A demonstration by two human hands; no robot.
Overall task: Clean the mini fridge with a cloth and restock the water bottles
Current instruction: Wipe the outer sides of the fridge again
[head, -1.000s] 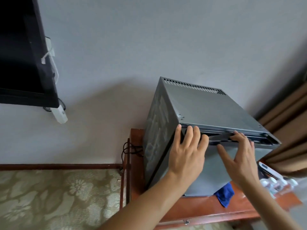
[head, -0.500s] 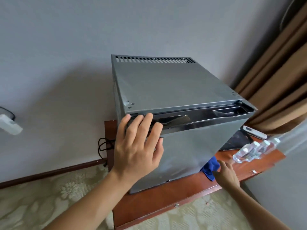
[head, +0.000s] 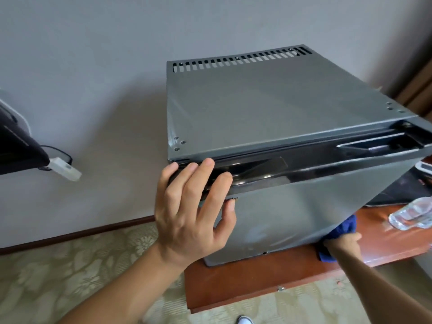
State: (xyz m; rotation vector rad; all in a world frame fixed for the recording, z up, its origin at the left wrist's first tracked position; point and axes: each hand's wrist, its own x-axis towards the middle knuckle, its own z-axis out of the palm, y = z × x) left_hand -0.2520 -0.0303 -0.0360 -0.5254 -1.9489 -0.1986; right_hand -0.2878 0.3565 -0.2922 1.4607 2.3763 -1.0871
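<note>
Both forearms are bare (no sleeves); a white shoe [head: 245, 320], possibly, below.

Hotel-like room: mini fridge [head: 280, 108] on wooden desk [head: 233, 281], curtains [head: 418, 85].
</note>
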